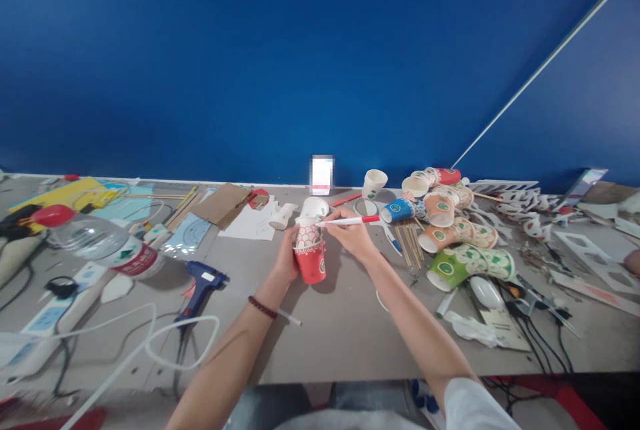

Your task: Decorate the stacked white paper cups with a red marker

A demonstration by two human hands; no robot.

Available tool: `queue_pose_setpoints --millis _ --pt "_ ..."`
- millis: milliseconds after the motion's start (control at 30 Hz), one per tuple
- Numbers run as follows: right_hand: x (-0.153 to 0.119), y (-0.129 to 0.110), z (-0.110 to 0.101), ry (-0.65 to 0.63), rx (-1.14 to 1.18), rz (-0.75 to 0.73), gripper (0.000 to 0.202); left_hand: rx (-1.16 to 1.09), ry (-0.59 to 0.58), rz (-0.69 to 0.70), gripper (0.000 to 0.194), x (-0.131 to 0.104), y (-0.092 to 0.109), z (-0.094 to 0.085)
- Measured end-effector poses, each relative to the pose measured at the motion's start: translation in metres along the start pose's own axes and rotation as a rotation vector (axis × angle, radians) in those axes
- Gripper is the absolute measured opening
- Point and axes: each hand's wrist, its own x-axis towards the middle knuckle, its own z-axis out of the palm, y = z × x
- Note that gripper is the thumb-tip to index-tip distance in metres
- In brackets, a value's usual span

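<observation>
Near the middle of the table, my left hand (287, 255) is wrapped round a red and white paper cup piece (311, 262), whose upper part carries a red scalloped pattern. A red-capped white marker (353, 221) is pinched in my right hand (347, 233), its tip at the patterned upper part of the cup. Just behind stands a white paper cup (315, 207), partly hidden by the held one. A white pen cap (290, 317) lies beside my left wrist.
Patterned cups (465, 263), wooden sticks (411, 243) and cables lie to the right. On the left are a bottle (105, 243), a blue glue gun (200, 290), a power strip (65, 317) and cardboard (223, 205). A phone (323, 175) stands against the blue wall.
</observation>
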Motion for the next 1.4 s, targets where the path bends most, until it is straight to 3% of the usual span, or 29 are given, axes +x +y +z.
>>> queue_pose_setpoints --millis 700,967,1400 --pt "0.0010 0.0037 -0.0008 -0.028 0.022 -0.007 0.009 -0.037 -0.016 0.018 0.039 -0.0013 0.0001 -0.0009" --pt "0.0040 0.0039 -0.0005 0.039 0.151 0.041 0.008 -0.085 -0.005 0.018 0.042 -0.0007 -0.0002 -0.0019" --pt "0.0000 0.0000 0.0005 -0.017 0.000 -0.041 0.005 -0.068 -0.018 0.055 0.039 0.0014 -0.0002 -0.0010"
